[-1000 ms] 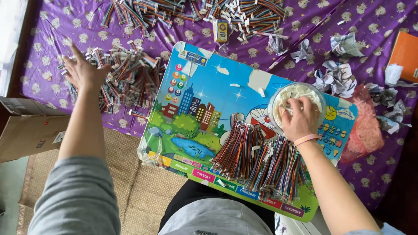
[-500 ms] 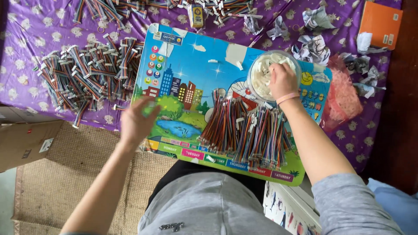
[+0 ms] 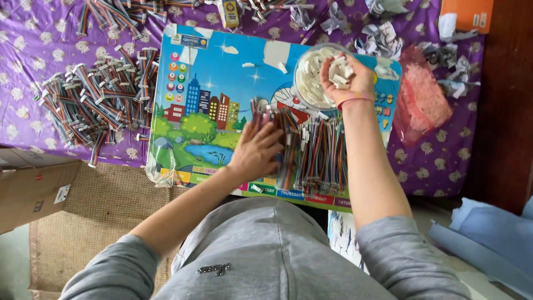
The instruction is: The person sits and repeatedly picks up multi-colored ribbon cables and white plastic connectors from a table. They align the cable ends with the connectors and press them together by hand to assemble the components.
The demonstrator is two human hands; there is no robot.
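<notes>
Rainbow wire bundles under your left hand, white connectors in your right

Striped in red, green, blue, yellow and grey, the wire bundles [image 3: 311, 155] lie side by side on the colourful cartoon board [image 3: 205, 111] across your lap, running roughly top to bottom, each strand ending in a small pale connector. Your left hand [image 3: 258, 151] rests flat on the left end of that row, fingers spread and pressing on the wires, not closed around any one of them. Your right hand [image 3: 345, 75] hovers over the round clear bowl [image 3: 302, 83] at the far right part of the board, its fingers curled shut on a clump of small white connector pieces [image 3: 338, 69]. More of the same white pieces fill the bowl beneath it.

Left of the board, on the purple flowered cloth [image 3: 33, 44], you have a large loose heap of finished cables [image 3: 94, 105], with another pile [image 3: 116, 11] at the top edge. Right of the board lies a pink plastic bag [image 3: 425, 100], beside crumpled grey wrappers [image 3: 383, 39]. An orange box [image 3: 466, 14] sits in the top right corner, and a brown cardboard box [image 3: 30, 186] stands on the woven mat at your left
</notes>
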